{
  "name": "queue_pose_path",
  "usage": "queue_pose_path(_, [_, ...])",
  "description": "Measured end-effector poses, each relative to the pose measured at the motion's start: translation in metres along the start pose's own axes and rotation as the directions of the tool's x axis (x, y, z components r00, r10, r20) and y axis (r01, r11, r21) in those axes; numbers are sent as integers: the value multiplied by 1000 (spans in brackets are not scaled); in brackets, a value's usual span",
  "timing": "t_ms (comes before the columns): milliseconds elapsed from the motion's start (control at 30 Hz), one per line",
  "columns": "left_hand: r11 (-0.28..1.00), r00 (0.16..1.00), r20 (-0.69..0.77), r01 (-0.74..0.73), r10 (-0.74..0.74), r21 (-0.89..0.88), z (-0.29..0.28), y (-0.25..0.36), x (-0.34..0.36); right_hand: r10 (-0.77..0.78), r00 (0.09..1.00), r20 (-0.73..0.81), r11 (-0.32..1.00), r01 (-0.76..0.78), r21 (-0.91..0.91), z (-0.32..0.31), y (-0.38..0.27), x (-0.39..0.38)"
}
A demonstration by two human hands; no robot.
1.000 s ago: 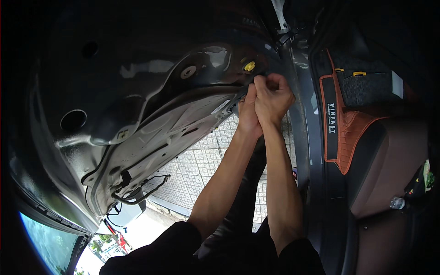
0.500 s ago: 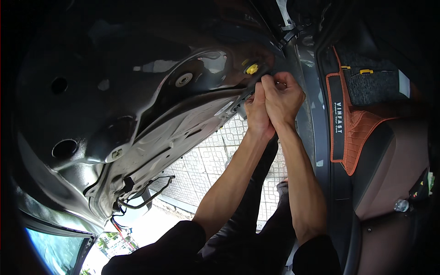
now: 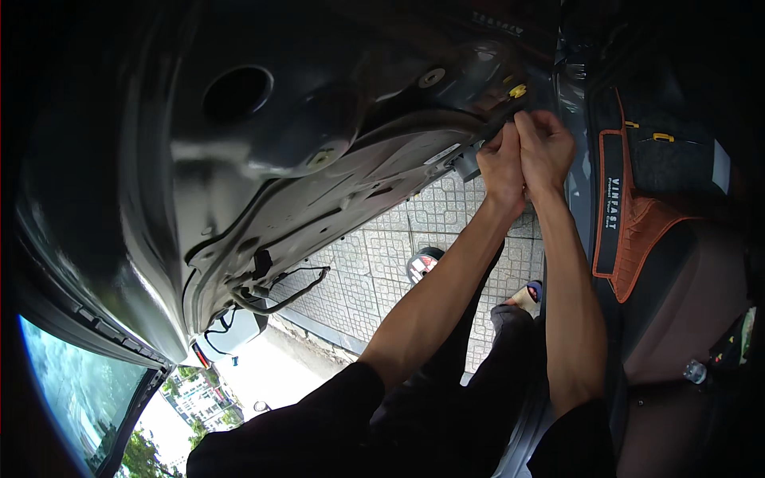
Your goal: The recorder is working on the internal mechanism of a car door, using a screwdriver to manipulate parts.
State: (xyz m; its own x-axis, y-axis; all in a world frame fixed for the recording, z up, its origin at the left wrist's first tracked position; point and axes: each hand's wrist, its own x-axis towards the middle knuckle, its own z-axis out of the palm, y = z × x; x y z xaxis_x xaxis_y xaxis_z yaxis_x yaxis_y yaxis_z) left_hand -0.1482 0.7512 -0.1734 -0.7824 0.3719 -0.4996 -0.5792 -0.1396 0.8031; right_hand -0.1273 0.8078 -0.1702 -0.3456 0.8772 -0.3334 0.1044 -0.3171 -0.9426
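Note:
My left hand (image 3: 502,171) and my right hand (image 3: 544,155) are pressed together at the right end of the dark metal car panel (image 3: 303,111), both with curled fingers. They pinch at a dark edge there; what exactly they hold is hidden by the fingers. Just above them a yellow plastic fitting (image 3: 517,91) sits in the panel. A round metal washer (image 3: 432,77) is set in the metal to its left.
An orange quilted cover (image 3: 637,263), yellow-handled tools (image 3: 663,137) and a seat (image 3: 677,311) are at right. A bent black hose (image 3: 287,301) hangs lower left, near a window (image 3: 80,382). Below are patterned paving (image 3: 382,247), a round red-and-white object (image 3: 424,263) and my sandalled foot (image 3: 524,296).
The view has shifted, so panel and hands appear farther right and a little higher. Both hands remain bunched below the yellow fitting. The foot and round object show more clearly below.

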Motion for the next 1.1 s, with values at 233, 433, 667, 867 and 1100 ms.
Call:
queue_pose_path(233, [995, 998, -55, -9, 14, 101, 2, 8, -2, 75, 994, 77, 990, -84, 114, 3, 2, 1])
queue_pose_path(433, [990, 996, 16, 85, -83, -112, 5, 14, -13, 57, 998, 16, 989, -59, 137, 3, 2, 7])
queue_pose_path(667, [975, 984, 37, 176, -173, -135, 5, 18, -13, 135, 987, 89, 972, -149, 181, -1, 2, 6])
queue_pose_path(867, [960, 964, 46, 266, -263, -83, 2, 22, -4, 201, 954, 222, 926, -259, 273, -9, -6, 9])
queue_pose_path(1100, [953, 954, -5, 298, -299, -63, 11, 25, -6, 148, 821, 552, 875, -369, 314, -46, -8, 21])
